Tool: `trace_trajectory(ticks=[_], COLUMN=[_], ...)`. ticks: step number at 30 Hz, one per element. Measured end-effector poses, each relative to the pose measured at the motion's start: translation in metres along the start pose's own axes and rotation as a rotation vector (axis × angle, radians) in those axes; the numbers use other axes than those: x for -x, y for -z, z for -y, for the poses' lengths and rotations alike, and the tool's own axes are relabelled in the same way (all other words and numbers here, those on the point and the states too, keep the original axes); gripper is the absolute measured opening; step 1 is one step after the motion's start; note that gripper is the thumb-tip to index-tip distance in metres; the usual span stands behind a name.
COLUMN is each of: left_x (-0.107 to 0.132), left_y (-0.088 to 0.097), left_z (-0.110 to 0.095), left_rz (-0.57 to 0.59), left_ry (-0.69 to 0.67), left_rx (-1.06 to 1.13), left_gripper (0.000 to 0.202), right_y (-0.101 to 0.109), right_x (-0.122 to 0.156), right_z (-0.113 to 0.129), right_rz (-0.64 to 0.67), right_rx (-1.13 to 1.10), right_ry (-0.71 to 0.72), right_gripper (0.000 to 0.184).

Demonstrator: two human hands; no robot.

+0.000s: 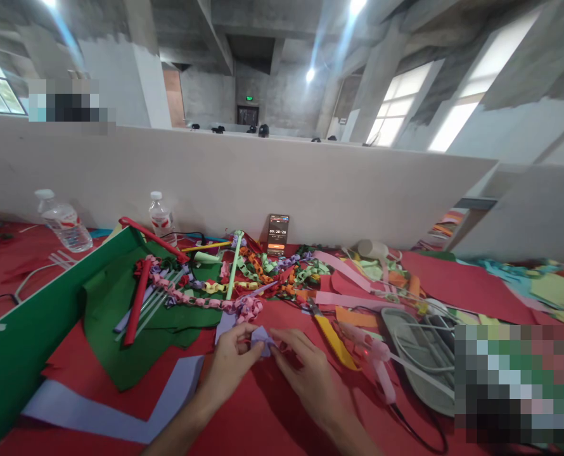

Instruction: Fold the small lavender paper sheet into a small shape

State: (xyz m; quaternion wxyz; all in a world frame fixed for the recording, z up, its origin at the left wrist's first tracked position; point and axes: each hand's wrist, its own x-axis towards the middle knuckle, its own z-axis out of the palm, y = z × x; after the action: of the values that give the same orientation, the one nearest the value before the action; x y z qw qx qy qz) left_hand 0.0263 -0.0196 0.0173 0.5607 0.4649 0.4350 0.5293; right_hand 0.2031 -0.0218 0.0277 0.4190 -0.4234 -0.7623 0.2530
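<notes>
Pinching a small folded piece of purple paper [259, 335] between thumb and fingers, my left hand [229, 356] meets my right hand [308, 368], whose fingertips close on the paper's right edge; the two hands are almost together, with the paper between them just above the red-covered counter [246, 421]. I judge it light and fairly soft, stiffer along a fold but easy to crease or tear, and not slippery, so a gentle hold at the edges or on a doubled part should suit it better than a squeeze across the middle. Just beyond my fingers lies a bunched pink paper chain [248, 309]. To the right are a yellow-handled cutter [336, 342], a pink hot glue gun [368, 348] with a red light showing, and a grey tray [417, 387] holding a looped cable. To the left, a long strip of purple paper [96, 405] borders red paper, and green paper [120, 351] lies under clear sticks [154, 310]. Further back, a phone [278, 235] stands upright with a timer on its screen, and two water bottles [162, 221] stand off to its left.
</notes>
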Motion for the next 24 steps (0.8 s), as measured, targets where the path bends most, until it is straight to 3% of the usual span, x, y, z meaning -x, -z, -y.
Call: trace_trajectory(ticks=[9, 15, 24], left_x=[0.001, 0.004, 0.005], left_y=[0.001, 0.0, -0.001], left_z=[0.003, -0.003, -0.006], left_rz=[0.025, 0.069, -0.014], left_ry=[0.143, 0.166, 0.203], left_rx=[0.112, 0.099, 0.221], left_gripper=[0.049, 0.045, 0.048], right_y=[0.001, 0.003, 0.004], right_x=[-0.001, -0.004, 0.001], right_z=[0.003, 0.008, 0.006], right_rz=[-0.006, 0.0, 0.042], right_rx=[-0.006, -0.039, 0.248], right_ry=[0.012, -0.057, 0.149], right_gripper=[0.015, 0.014, 0.015])
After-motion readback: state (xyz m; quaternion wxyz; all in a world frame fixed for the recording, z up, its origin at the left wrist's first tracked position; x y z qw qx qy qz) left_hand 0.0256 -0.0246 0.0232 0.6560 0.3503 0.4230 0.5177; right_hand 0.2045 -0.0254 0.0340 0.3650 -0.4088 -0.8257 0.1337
